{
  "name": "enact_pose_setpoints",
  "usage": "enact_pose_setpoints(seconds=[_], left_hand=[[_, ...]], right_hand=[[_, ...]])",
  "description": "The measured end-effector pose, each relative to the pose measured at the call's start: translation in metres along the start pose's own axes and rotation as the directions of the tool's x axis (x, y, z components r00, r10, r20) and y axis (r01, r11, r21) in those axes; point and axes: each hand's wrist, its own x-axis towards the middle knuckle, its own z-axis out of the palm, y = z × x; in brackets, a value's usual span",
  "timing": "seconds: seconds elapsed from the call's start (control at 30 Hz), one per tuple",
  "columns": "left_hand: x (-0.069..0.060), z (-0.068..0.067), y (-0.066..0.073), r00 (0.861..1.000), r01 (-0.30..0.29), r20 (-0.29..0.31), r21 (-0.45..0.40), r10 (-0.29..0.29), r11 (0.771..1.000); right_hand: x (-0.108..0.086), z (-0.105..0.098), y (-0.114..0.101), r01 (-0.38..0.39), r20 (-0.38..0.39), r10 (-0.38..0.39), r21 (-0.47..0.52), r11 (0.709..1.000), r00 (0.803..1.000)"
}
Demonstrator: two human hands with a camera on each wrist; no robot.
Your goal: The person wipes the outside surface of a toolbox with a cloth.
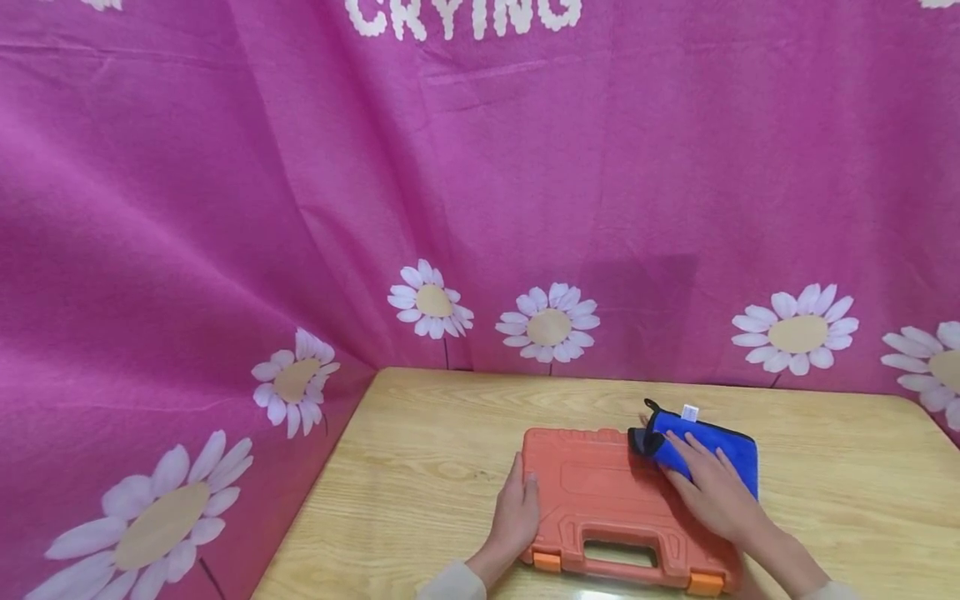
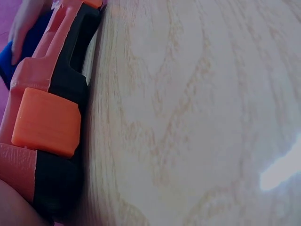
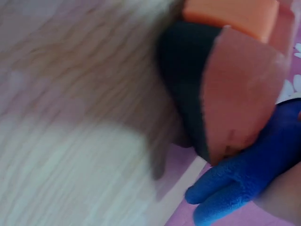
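Observation:
A flat orange-red plastic case (image 1: 600,487) with a black lower half lies on the table, its handle and orange latches (image 2: 46,121) toward the person. At its left edge, the left hand (image 1: 515,512) grips it, thumb on the top and fingers along the side. A folded blue cloth (image 1: 708,442) with black trim and a white tag covers the case's back right part. On that cloth rests the right hand (image 1: 712,487), fingers fairly straight and pressing it down. In the right wrist view, the blue cloth (image 3: 254,174) hangs past the case's side.
The case stands on a light wood-grain table (image 1: 420,442). Behind and to the left hangs a magenta curtain (image 1: 480,192) printed with white daisies and lettering. The table's back edge meets this curtain.

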Motion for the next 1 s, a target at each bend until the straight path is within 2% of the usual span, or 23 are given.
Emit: enact_pose_setpoints(seconds=[0.2,0.3,0.43,0.77,1.0], left_hand=[[-0.002,0.000,-0.004,1.000,-0.001,-0.011,-0.018,0.001,1.000],[-0.003,-0.001,-0.004,1.000,-0.012,-0.015,-0.019,0.012,1.000],[-0.003,-0.002,-0.003,1.000,-0.016,-0.017,-0.008,0.016,1.000],[-0.003,-0.004,-0.001,0.996,-0.078,-0.041,0.033,0.079,0.996],[-0.001,-0.002,-0.001,0.989,-0.120,-0.083,0.059,0.124,0.991]], right_hand=[[0.012,-0.007,-0.022,-0.044,-0.065,0.051,0.105,0.994,0.997],[0.018,-0.007,-0.036,-0.031,-0.114,0.049,0.157,0.987,0.992],[0.025,-0.003,-0.058,-0.031,-0.142,0.062,0.212,0.977,0.988],[0.041,0.021,-0.108,-0.105,-0.047,0.130,0.346,0.932,0.990],[0.045,0.050,-0.134,-0.059,-0.001,0.067,0.461,0.886,0.998]])
